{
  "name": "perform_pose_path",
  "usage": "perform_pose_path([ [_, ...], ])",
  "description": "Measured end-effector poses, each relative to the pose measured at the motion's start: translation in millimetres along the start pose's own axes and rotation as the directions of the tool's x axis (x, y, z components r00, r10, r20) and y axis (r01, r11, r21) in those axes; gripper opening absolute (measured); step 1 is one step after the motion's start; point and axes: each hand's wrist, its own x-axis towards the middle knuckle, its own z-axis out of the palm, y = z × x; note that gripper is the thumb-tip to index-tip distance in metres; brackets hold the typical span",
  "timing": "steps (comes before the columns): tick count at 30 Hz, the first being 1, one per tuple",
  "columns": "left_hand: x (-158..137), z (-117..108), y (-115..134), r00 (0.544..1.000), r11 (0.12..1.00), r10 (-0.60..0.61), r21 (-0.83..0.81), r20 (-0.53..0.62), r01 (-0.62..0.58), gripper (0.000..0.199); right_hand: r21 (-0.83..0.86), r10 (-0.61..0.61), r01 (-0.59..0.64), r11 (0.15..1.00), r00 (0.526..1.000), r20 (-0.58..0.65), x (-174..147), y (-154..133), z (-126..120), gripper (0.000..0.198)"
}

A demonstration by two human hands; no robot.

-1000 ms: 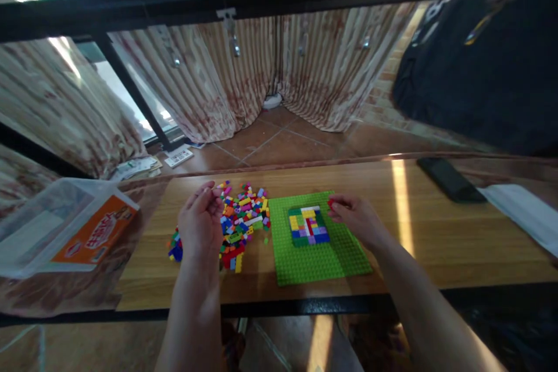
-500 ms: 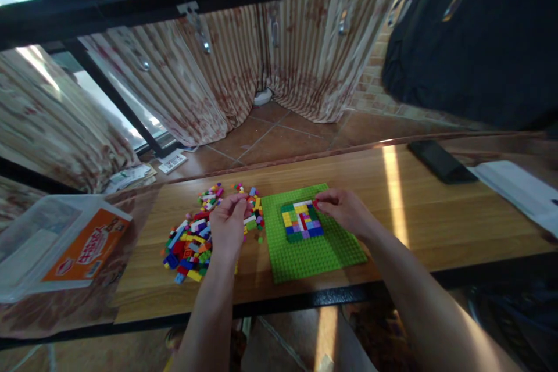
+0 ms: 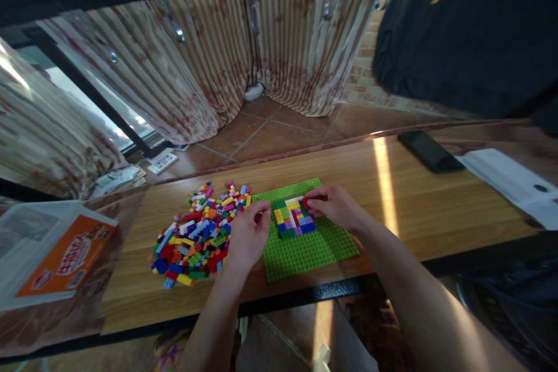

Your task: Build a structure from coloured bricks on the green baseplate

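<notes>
A green studded baseplate point(image 3: 314, 258) lies on the wooden tabletop in front of me. Several coloured toy bricks point(image 3: 294, 220) are joined into a flat, blocky patch on it. At that patch's far right corner my right hand point(image 3: 335, 207) pinches a small red brick point(image 3: 306, 202); whether the brick touches the others I cannot tell. My left hand point(image 3: 249, 233) hovers by the plate's left edge, thumb and fingers pressed together, and anything between them is hidden. Left of it spreads a loose pile of mixed bricks point(image 3: 198, 238).
A clear plastic box point(image 3: 47, 215) with an orange label stands at the table's left end. On the right lie a black phone point(image 3: 431, 152) and a white sheet point(image 3: 505, 177). A dark metal edge point(image 3: 305, 296) runs along the table's front.
My left hand has moved right, from over the brick pile to the plate's left edge. The right hand stays at the patch's corner with the red brick. The camera view has shifted slightly.
</notes>
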Motion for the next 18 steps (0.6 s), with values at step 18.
perform_pose_path([
  [18,-6.6,3.5,6.5,0.982,0.954,0.071,0.277,0.172,-0.118,0.018,-0.191,-0.011,0.002,0.982,0.999,-0.048,6.3,3.9,2.5,0.008],
])
